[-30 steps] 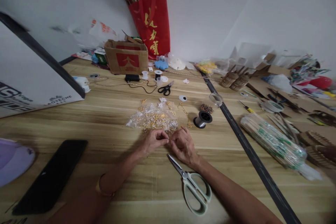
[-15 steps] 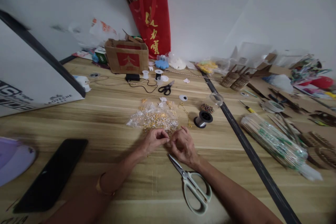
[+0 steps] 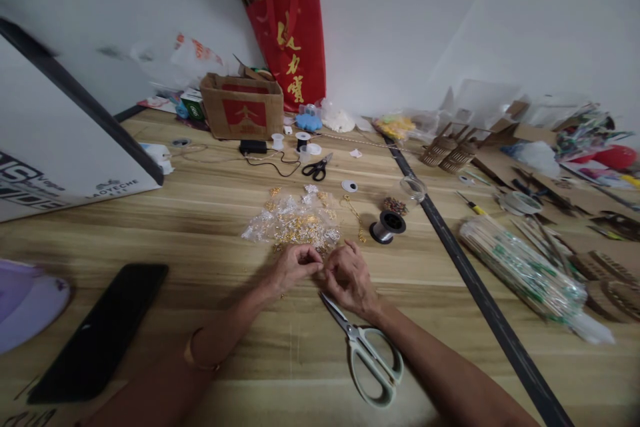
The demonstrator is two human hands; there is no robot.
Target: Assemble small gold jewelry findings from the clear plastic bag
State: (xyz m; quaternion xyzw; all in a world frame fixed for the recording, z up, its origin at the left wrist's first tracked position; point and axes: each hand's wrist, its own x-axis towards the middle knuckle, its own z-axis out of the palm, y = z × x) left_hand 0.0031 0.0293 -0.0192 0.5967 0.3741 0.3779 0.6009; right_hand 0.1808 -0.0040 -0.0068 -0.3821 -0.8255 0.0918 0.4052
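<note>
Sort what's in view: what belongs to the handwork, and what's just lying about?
Likely in use, near the left hand and right hand:
small gold and silver metallic pieces
metal scissors with pale handles
round black-and-silver spool

Apparently just lying about:
flat black rectangular slab
red bag with gold lettering
brown cardboard box

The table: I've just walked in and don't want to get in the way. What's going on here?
Someone's left hand and right hand are drawn together just in front of a pile of small gold and silver pieces among clear plastic. Anything between them is too small to make out. Pale-handled scissors lie near the right wrist, and a black spool stands farther back.
</note>
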